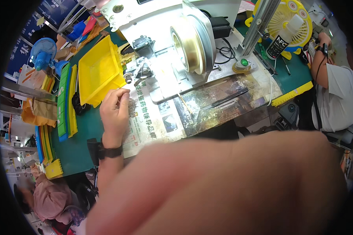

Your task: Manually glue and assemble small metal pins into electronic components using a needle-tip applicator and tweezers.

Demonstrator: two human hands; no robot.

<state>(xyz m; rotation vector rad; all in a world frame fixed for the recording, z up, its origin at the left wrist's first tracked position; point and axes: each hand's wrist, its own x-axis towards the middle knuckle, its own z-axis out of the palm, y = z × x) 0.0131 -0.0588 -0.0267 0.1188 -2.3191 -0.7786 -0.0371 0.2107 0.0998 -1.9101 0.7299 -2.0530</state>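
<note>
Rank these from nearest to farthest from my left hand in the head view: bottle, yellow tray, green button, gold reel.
1. Yellow tray, just up-left of your left hand.
2. Gold reel, to the right and above.
3. Green button, farther right.
4. Bottle, farthest right of the four.
</note>
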